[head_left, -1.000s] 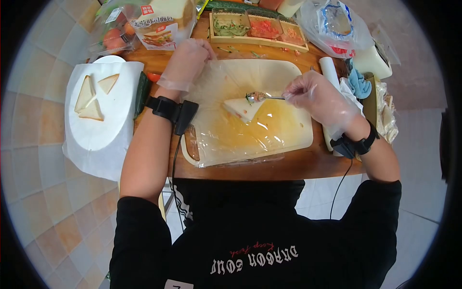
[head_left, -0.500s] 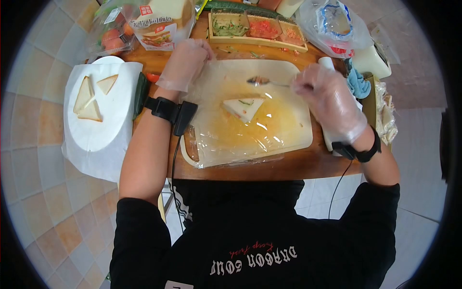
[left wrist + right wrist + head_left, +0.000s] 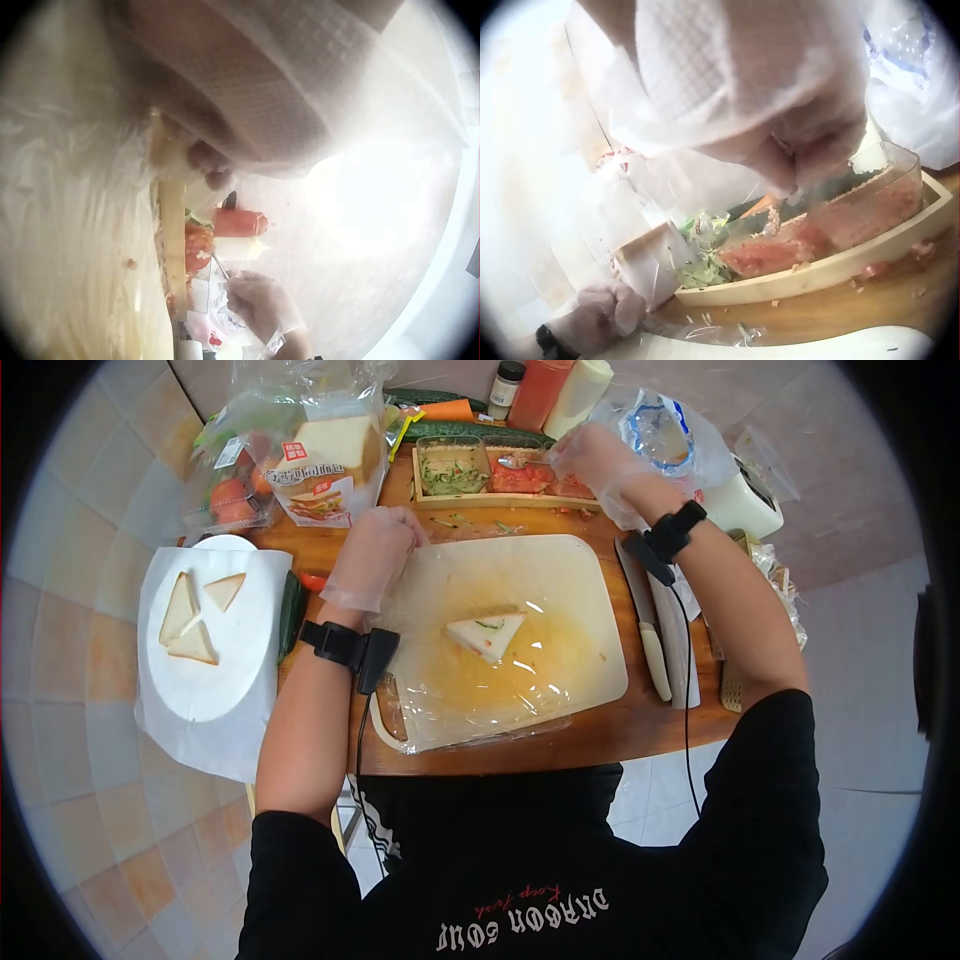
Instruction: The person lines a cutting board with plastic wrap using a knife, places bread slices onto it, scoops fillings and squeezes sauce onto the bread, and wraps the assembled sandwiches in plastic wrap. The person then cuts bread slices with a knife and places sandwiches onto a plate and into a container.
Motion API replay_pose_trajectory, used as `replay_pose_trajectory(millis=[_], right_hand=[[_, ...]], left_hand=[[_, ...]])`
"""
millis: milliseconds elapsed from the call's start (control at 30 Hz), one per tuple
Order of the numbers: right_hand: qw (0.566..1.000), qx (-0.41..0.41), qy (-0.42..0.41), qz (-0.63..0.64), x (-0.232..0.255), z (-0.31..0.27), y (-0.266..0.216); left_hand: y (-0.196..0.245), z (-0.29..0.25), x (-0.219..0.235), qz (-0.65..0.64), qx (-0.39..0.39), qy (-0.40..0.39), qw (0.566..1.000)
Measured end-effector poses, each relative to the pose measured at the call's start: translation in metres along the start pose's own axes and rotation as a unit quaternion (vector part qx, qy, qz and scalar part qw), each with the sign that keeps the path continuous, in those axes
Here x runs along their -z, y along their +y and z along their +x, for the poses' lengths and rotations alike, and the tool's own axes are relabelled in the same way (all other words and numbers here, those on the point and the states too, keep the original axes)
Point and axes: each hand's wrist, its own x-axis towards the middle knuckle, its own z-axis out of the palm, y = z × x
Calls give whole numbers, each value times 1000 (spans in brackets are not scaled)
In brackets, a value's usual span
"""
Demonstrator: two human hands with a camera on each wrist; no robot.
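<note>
The gloved right hand [image 3: 603, 464] pinches a spoon's handle over the wooden tray [image 3: 440, 502]; the spoon's bowl [image 3: 513, 461] is at the diced red filling [image 3: 522, 479]. In the right wrist view, those fingers hang above the red filling [image 3: 761, 257], beside shredded green vegetable [image 3: 705, 271]. The gloved left hand [image 3: 372, 558], fingers curled, rests at the upper left corner of the cutting board [image 3: 590, 590], at the edge of clear film [image 3: 430, 710]. On the film lies a triangular bread piece [image 3: 487, 635] with bits of green and red on top.
Several bread triangles [image 3: 181, 610] lie on a white plate [image 3: 200, 688] at the left. A knife [image 3: 648, 630] lies right of the board. Behind stand bagged bread [image 3: 330, 470], a red bottle [image 3: 540, 392] and a plastic bag [image 3: 655, 435]. A cucumber [image 3: 292, 610] lies beside the plate.
The right hand has carried the spoon from above the bread up to the tray. The head view has shifted, so the board appears lower. The left hand stays at the board's corner.
</note>
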Motion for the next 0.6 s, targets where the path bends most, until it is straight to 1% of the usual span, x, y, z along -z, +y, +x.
replay_pose_trajectory(millis=[33,67,100,133,167,200,233,300,333,400,433,500,533,600], right_hand=[[1000,0,2,-1,-4,4,-1],[1000,-22,1,-14,-8,7,-2],[999,-43,0,-28,-10,10,-2],[999,-43,1,-28,-10,10,-3],[999,-40,-16,-4,-10,10,-4],[999,-37,-33,20,-9,10,-5],[999,-37,-35,19,-12,13,4],[993,-22,-46,109,-20,22,30],[993,-22,-46,109,-15,19,24],[988,-84,-85,97,0,5,3],[988,-85,-85,97,1,3,3],[985,-54,-82,139,4,-1,6],[985,-54,-82,139,2,0,10],[988,-21,-59,141,-4,1,20]], left_hand=[[-1,0,1,10,-21,-4,1000],[-2,0,2,20,-41,-9,999],[-5,1,2,20,-42,-9,999],[-6,2,2,7,-58,-10,998],[-8,2,2,-5,-72,-12,997],[-10,3,2,-6,-72,-12,997],[-10,2,2,-13,-68,-16,997],[-8,1,2,-20,-64,-18,998],[-6,0,2,-25,-56,-19,998],[-4,-1,2,-31,-47,-21,998],[-3,-2,2,-30,-38,-22,999],[-2,-2,2,-30,-28,-23,999],[-3,-2,2,-27,-43,-23,998],[-3,-1,2,-24,-58,-22,998]])
